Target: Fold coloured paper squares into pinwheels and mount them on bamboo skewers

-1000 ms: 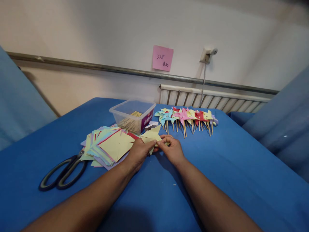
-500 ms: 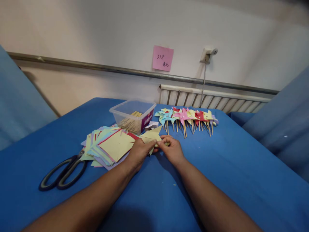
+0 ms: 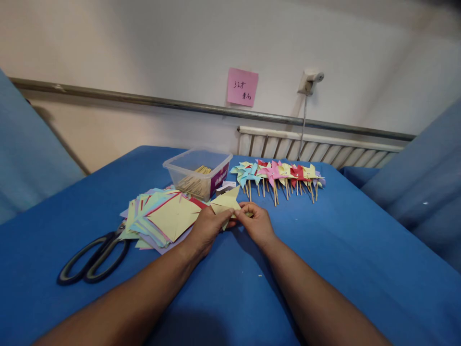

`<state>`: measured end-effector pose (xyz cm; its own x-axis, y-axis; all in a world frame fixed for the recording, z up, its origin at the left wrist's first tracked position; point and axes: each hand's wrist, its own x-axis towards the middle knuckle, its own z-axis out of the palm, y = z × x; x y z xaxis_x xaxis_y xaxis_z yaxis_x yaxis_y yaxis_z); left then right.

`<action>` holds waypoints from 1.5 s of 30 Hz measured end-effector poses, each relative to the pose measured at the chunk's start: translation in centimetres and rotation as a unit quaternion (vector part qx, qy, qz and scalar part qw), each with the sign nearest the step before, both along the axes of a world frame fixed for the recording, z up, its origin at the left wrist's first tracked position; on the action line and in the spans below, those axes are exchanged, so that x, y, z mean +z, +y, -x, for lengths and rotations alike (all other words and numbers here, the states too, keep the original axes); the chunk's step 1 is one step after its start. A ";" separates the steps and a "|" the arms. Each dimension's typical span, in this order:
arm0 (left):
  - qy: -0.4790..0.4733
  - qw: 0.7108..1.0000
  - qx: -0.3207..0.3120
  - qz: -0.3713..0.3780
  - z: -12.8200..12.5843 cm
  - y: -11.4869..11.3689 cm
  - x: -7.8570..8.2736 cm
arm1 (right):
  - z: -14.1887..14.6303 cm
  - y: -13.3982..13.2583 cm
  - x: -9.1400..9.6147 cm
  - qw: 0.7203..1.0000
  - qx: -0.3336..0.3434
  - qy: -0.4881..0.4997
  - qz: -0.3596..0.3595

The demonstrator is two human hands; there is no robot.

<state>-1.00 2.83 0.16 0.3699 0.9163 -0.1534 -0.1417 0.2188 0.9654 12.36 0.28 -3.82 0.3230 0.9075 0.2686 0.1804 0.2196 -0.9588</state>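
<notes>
A pale yellow paper pinwheel [image 3: 227,200], partly folded, is held between both my hands above the blue table. My left hand [image 3: 208,228] grips its near left side, thumb pressed on the paper near the middle. Thumb and fingers of my right hand [image 3: 256,222] pinch the right side of the same paper. Whether a pin or stick sits between the fingers is hidden. Just left of my left hand lies a stack of cut paper squares [image 3: 176,215], yellow on top, with red, blue and lilac sheets below.
Black-handled scissors [image 3: 99,257] lie left, their blades under the paper stack. Behind stands a clear plastic box [image 3: 180,169] of short wooden sticks, with a small box [image 3: 226,186] beside it. Finished pinwheels on sticks [image 3: 275,173] lie at the back right of the blue tablecloth [image 3: 342,250].
Almost nothing differs. Both hands keep their hold on the yellow paper, and its upper points have shifted very slightly.
</notes>
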 end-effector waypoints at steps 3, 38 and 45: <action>-0.002 1.000 0.006 0.006 -0.1 -0.1 0.1 | 0.0 0.0 0.0 1.000 0.003 0.005 0.003; 0.153 0.986 -0.053 -0.041 0.7 -0.3 1.1 | -0.3 -0.7 1.5 0.971 0.087 0.201 0.093; -0.060 0.992 -0.052 0.094 0.4 -0.7 0.7 | 0.9 -0.5 1.2 0.942 -0.015 0.334 0.024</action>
<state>-1.40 2.12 0.82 0.4862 0.8323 -0.2664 -0.2215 0.4123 0.8837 11.44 -0.27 -2.63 0.4302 0.9016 -0.0453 -0.4617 0.1766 -0.8693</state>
